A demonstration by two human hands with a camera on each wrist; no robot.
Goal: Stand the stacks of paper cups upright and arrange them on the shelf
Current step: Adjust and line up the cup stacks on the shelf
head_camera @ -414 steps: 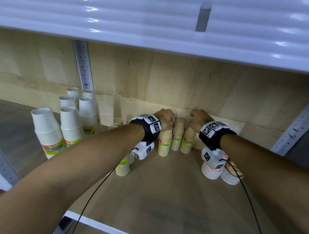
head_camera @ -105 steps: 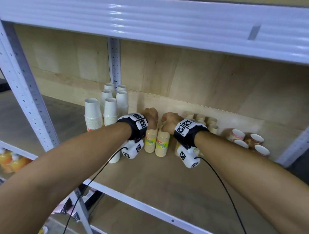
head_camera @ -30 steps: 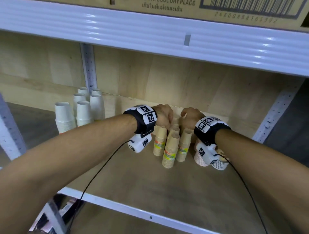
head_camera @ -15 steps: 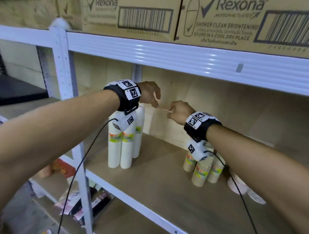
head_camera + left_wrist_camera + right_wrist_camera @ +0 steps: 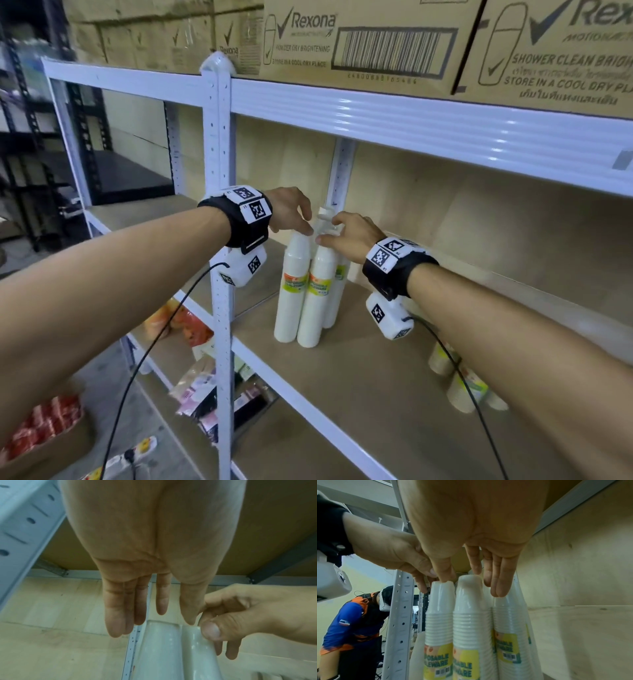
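Observation:
Three tall stacks of white paper cups (image 5: 298,294) in clear wrap with yellow-green labels stand upright and close together on the wooden shelf (image 5: 359,377), near its left post. Both hands are at their tops. My left hand (image 5: 301,226) hangs over the left stack with straight fingers, and its thumb tip touches the wrap in the left wrist view (image 5: 154,626). My right hand (image 5: 325,236) rests its thumb on the left stack's top, its straight fingers behind the middle stack (image 5: 471,615). Short brown cup stacks (image 5: 466,390) stand upright at the lower right, partly hidden by my right forearm.
The white metal post (image 5: 221,240) stands just left of the white stacks. The upper shelf beam (image 5: 411,120) hangs low overhead with cardboard boxes (image 5: 359,41) on it. Packaged goods (image 5: 205,394) lie on the shelf below. Another person (image 5: 351,622) bends over beyond the post.
Both hands have dropped from above the white stacks onto their tops. A second ago they were at the brown stacks further right.

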